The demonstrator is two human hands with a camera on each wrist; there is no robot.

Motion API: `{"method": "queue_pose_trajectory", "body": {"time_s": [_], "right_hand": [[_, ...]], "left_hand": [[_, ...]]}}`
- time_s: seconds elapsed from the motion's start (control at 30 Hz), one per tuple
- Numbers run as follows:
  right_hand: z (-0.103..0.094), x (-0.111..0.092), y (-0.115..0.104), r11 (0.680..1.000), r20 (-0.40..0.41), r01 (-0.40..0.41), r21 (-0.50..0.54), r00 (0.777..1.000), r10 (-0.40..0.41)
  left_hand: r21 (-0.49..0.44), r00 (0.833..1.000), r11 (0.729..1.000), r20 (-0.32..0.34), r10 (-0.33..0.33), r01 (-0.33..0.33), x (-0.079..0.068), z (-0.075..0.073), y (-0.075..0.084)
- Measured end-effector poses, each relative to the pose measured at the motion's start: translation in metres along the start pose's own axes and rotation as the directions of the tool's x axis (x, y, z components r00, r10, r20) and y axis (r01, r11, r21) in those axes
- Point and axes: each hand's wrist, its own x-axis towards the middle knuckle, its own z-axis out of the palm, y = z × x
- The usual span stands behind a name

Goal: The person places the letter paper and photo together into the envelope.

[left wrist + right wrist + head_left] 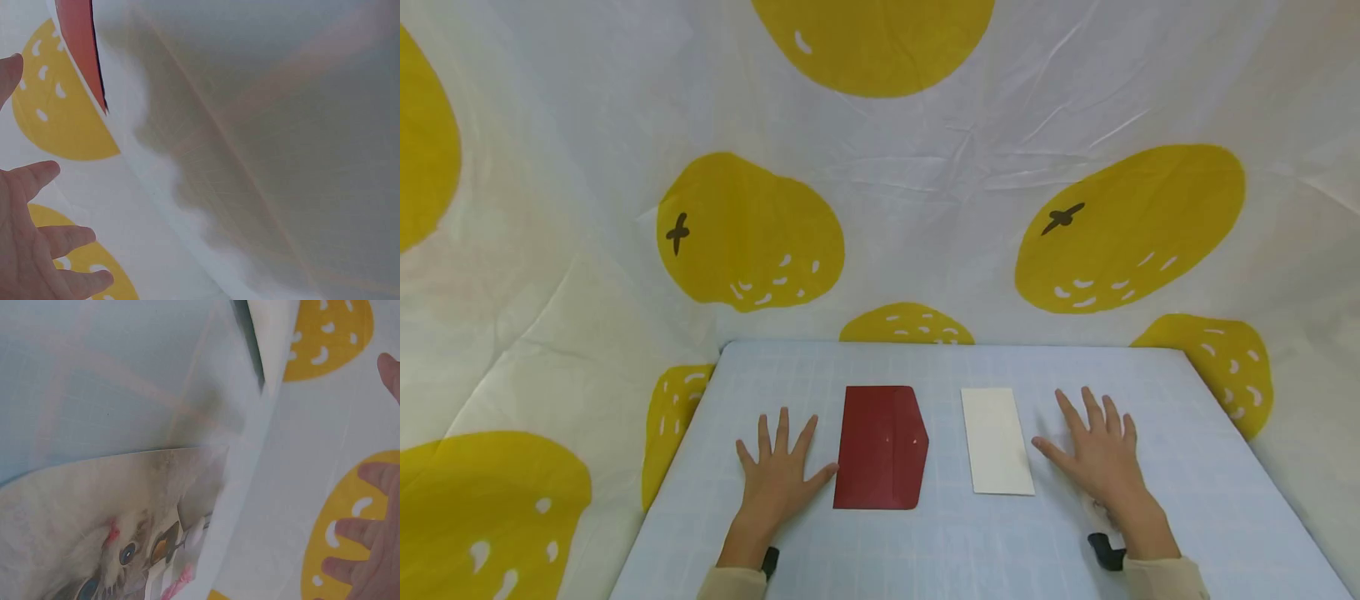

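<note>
Palm down with spread fingers, my left hand (772, 483) is on the left side of the table; its thumb tip comes right to the left edge of a red envelope (865, 450). The envelope lies flat, its pointed flap extended to the right. To the right of it lies a white rectangular card (997, 442). My right hand (1103, 458) also has its fingers spread, the thumb pointing toward the card and a little apart from it. Below that hand, the right wrist view shows a printed picture (125, 531) of a blue-eyed furry animal, mostly hidden from the head view.
A pale blue gridded cloth (925, 554) covers the table. White fabric with yellow fruit shapes (751, 233) hangs behind and along the sides. A black strap piece (1107, 552) sits at the right wrist, another (770, 562) at the left.
</note>
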Motion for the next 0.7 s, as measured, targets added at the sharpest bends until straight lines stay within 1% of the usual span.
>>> {"method": "queue_pose_trajectory", "body": {"time_s": [0.3,0.5,0.7], "right_hand": [[-0.0037,-0.0015,-0.0031,1.0,-0.013,-0.003,0.006,1.0,0.003],[-0.0044,-0.0005,-0.0047,0.999,-0.016,-0.009,0.04,1.0,0.01],[-0.0034,0.0015,-0.0075,0.998,-0.008,-0.007,0.057,1.0,0.008]], "left_hand": [[-0.005,1.0,1.0,-0.021,0.016,-0.016,-0.0004,-0.0005,0.0027],[-0.032,1.0,0.999,0.001,-0.002,0.002,-0.0001,-0.0007,0.0058],[-0.062,1.0,0.998,-0.006,0.01,-0.01,-0.0015,-0.0014,0.0081]]}}
